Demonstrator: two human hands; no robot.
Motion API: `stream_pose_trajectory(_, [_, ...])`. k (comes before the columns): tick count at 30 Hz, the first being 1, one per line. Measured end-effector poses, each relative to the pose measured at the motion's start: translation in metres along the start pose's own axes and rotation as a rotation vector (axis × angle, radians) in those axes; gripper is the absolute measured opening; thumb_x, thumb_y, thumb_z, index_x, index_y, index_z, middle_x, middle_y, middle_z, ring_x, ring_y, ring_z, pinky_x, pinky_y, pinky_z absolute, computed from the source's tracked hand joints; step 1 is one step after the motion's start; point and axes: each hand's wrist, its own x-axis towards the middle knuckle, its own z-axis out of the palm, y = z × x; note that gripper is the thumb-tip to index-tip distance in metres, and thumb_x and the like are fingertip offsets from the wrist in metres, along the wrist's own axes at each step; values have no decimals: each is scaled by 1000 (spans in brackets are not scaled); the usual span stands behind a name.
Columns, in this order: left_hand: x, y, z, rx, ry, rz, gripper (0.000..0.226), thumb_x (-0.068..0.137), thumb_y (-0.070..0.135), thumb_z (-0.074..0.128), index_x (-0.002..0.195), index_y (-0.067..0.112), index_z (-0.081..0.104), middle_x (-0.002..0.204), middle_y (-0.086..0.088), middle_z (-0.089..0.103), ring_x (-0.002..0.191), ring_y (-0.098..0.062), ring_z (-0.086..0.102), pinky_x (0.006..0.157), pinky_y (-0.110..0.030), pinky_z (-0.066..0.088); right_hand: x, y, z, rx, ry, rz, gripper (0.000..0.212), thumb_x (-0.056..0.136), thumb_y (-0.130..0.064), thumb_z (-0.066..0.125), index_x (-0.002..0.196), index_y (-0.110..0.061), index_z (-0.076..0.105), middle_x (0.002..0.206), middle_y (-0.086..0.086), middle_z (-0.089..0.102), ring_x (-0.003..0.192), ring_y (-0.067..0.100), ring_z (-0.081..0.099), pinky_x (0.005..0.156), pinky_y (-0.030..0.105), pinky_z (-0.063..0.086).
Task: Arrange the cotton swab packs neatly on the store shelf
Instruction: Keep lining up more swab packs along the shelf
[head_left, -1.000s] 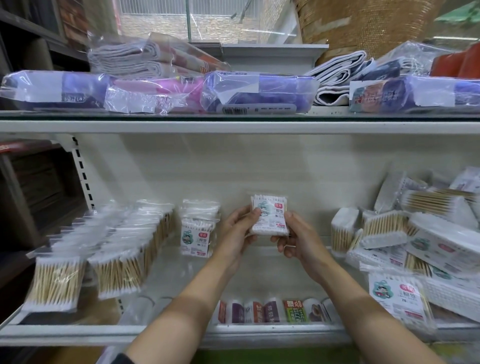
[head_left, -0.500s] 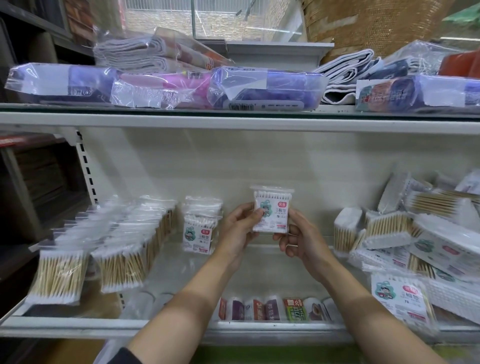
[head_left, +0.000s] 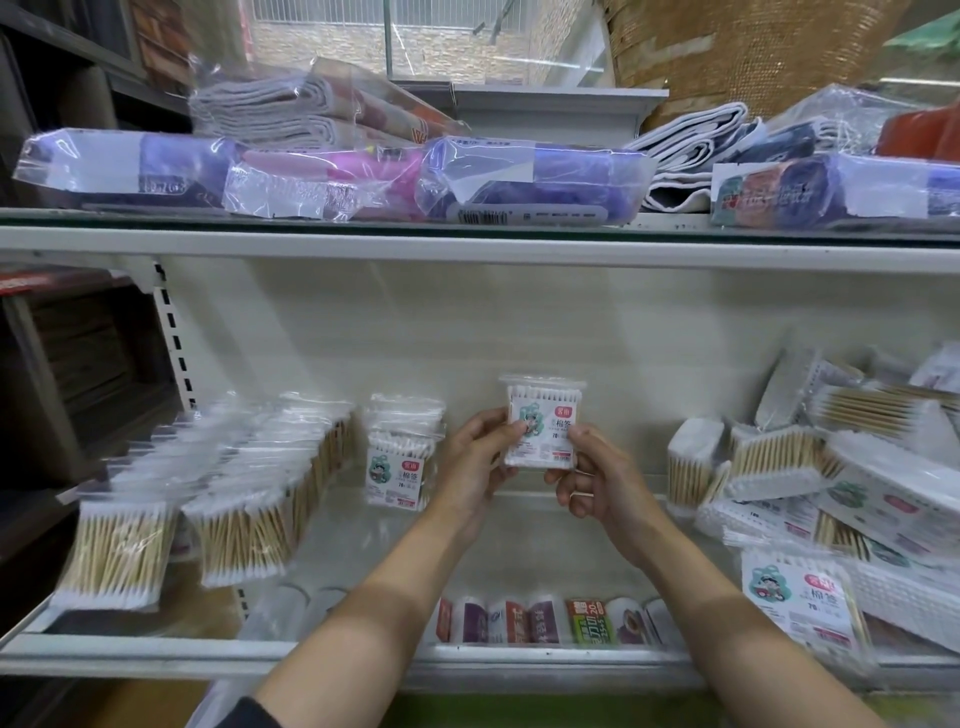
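Note:
A small cotton swab pack with a white label and red badge is held upright above the middle of the glass shelf. My left hand pinches its left edge and my right hand pinches its right lower edge. Just to the left, a short row of the same labelled packs stands on the shelf. Further left, two long rows of swab packs run front to back. A loose heap of swab packs lies at the right.
The upper shelf overhangs, loaded with bagged purple and pink goods and folded cloths. A white basket sits under the heap at the right. Small rolls show on the level below, through the glass. A dark wooden unit stands at the left.
The pack in both hands has turned upright, from slightly tilted, with its label facing me. The hands stayed over the middle of the shelf.

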Motion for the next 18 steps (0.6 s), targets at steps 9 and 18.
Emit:
stream_pose_trajectory(9, [4,-5,-4,61,85,58,11,86,8,60,93,16,64,90,0,67,86,-14,60,75,-25,43,3,0,-1,77,125,-68,14,97,-23,46,84,-18,47,72,-2,66,43,17,56,36,20,36])
stream_pose_trajectory(18, [-1,-9,-2,113,-112,104,33,75,14,71,106,8,62,94,4,69,91,-9,64,81,-23,48,0,0,-2,53,-7,-77,19,81,-27,62,94,-18,50,87,3,62,61,17,59,44,22,39])
